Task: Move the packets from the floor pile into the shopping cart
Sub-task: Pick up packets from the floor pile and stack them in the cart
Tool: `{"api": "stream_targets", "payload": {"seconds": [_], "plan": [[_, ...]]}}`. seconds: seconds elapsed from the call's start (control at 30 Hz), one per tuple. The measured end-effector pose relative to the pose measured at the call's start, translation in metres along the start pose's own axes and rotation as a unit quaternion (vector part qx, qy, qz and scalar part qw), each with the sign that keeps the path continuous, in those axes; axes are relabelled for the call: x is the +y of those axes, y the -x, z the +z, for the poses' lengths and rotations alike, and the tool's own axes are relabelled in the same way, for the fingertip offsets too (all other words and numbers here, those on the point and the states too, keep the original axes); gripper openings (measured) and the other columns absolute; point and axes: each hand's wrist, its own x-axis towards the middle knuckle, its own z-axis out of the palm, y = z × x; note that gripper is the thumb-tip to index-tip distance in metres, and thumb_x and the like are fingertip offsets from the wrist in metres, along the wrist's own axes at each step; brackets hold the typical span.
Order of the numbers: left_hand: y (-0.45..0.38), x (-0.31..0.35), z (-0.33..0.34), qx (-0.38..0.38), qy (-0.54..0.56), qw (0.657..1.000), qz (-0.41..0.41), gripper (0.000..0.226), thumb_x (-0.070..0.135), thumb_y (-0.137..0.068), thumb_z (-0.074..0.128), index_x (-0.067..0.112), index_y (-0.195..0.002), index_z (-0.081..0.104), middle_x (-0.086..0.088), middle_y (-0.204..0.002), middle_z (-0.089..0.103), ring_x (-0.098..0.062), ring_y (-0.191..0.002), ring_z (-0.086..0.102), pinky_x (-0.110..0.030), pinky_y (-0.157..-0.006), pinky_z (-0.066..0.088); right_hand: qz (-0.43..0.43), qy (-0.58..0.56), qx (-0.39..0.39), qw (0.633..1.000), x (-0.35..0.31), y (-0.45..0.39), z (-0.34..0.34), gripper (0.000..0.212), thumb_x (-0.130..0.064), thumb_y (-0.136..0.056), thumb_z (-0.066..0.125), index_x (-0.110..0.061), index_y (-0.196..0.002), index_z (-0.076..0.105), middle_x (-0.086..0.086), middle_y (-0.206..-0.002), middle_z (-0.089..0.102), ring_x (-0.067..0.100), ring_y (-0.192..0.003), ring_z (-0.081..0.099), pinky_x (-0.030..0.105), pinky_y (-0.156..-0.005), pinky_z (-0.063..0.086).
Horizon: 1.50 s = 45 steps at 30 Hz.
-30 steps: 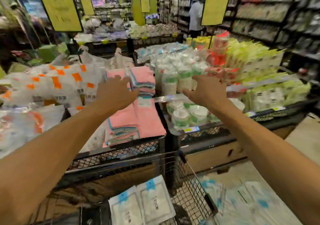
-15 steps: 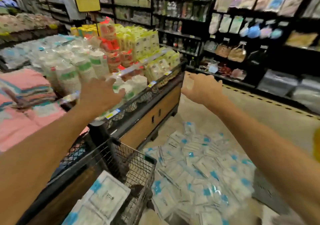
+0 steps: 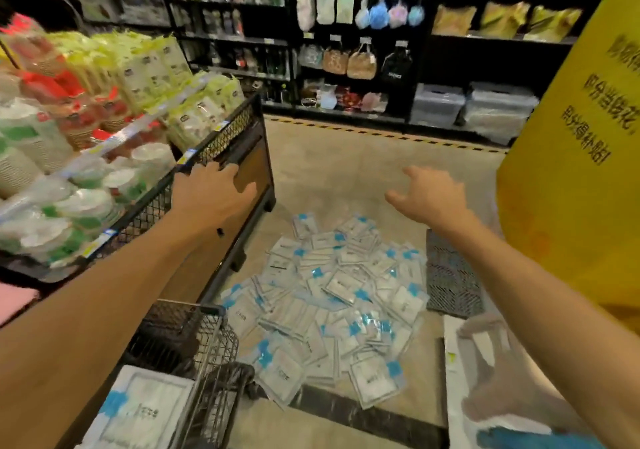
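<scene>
Shop floor carries the packets [image 3: 332, 296] below and between both empty hands, left hand [image 3: 211, 192] spread, right hand [image 3: 427, 194] splayed to reach down, cart [image 3: 194, 344] beneath the left forearm.

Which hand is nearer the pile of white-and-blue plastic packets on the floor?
Right. The right hand hovers open over the far edge of the pile of white-and-blue plastic packets; the left hand is off to the pile's left, by the black mesh display bin.
</scene>
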Motion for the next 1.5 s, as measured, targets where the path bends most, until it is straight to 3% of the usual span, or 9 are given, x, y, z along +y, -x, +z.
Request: {"api": "stream_targets", "payload": {"seconds": [0.23,0.4,0.57,0.83,0.97,1.17,1.37,1.5], "plan": [[-0.019,0.092,0.058,-0.035,-0.017,0.999,0.005,0.070,0.066,-0.099,0.030,0.023,-0.153,0.038,-0.012,-0.153,0.044,-0.036,-0.136,0.045,-0.053,-0.106,0.039,0.039,0.012,-0.050,0.998,0.111,-0.016,0.048,0.077,-0.065,-0.091,0.058,-0.024,-0.154,0.042,0.011,-0.148,0.056,0.040,-0.136,0.048,0.070,-0.112,0.034],[-0.027,0.115,0.121,-0.095,-0.020,0.995,0.015,0.071,0.064,-0.099,0.033,0.021,-0.155,0.035,-0.011,-0.150,0.047,-0.035,-0.134,0.047,-0.051,-0.105,0.040,0.074,0.008,-0.104,0.992,0.159,-0.017,0.105,0.077,-0.066,-0.091,0.056,-0.023,-0.153,0.042,0.011,-0.149,0.053,0.041,-0.135,0.048,0.073,-0.111,0.033],[-0.050,0.118,0.199,-0.132,-0.005,0.990,0.044,0.068,0.060,-0.097,0.035,0.018,-0.150,0.041,-0.014,-0.144,0.052,-0.037,-0.128,0.049,-0.054,-0.103,0.042,0.118,0.013,-0.154,0.981,0.175,-0.015,0.165,0.079,-0.062,-0.095,0.055,-0.022,-0.159,0.032,0.010,-0.161,0.040,0.039,-0.145,0.038,0.070,-0.115,0.027],[-0.069,0.113,0.363,-0.233,0.002,0.971,0.049,0.071,0.057,-0.100,0.037,0.021,-0.160,0.025,-0.015,-0.163,0.029,-0.035,-0.147,0.030,-0.053,-0.119,0.026,0.135,0.042,-0.200,0.969,0.166,-0.019,0.290,0.069,-0.056,-0.094,0.056,-0.022,-0.152,0.039,0.006,-0.153,0.048,0.035,-0.138,0.045,0.057,-0.109,0.038],[-0.069,0.094,0.449,-0.255,-0.004,0.966,0.039,0.069,0.054,-0.101,0.037,0.022,-0.160,0.021,-0.013,-0.167,0.021,-0.034,-0.151,0.021,-0.053,-0.121,0.017,0.120,0.049,-0.227,0.965,0.155,-0.037,0.372,0.069,-0.055,-0.096,0.056,-0.022,-0.153,0.036,0.006,-0.157,0.043,0.036,-0.142,0.040,0.057,-0.111,0.036],[-0.053,0.068,0.609,-0.279,0.003,0.960,-0.021,0.066,0.050,-0.099,0.045,0.019,-0.156,0.033,-0.015,-0.161,0.033,-0.036,-0.145,0.033,-0.056,-0.115,0.028,0.070,0.077,-0.264,0.959,0.159,-0.063,0.534,0.071,-0.057,-0.097,0.053,-0.022,-0.156,0.036,0.007,-0.157,0.044,0.036,-0.143,0.040,0.057,-0.112,0.039],[0.003,0.048,0.772,-0.316,-0.024,0.945,-0.081,0.067,0.054,-0.102,0.034,0.023,-0.160,0.022,-0.011,-0.165,0.024,-0.031,-0.149,0.026,-0.052,-0.118,0.023,-0.007,0.104,-0.302,0.948,0.160,-0.062,0.703,0.073,-0.058,-0.098,0.051,-0.022,-0.158,0.031,0.007,-0.159,0.043,0.035,-0.141,0.042,0.053,-0.109,0.041],[0.042,0.034,0.864,-0.362,-0.032,0.922,-0.133,0.069,0.055,-0.103,0.029,0.023,-0.161,0.015,-0.011,-0.167,0.020,-0.029,-0.152,0.022,-0.049,-0.120,0.020,-0.078,0.116,-0.315,0.939,0.146,-0.059,0.801,0.074,-0.056,-0.095,0.058,-0.018,-0.155,0.038,0.010,-0.150,0.052,0.040,-0.135,0.047,0.057,-0.105,0.043]]}}
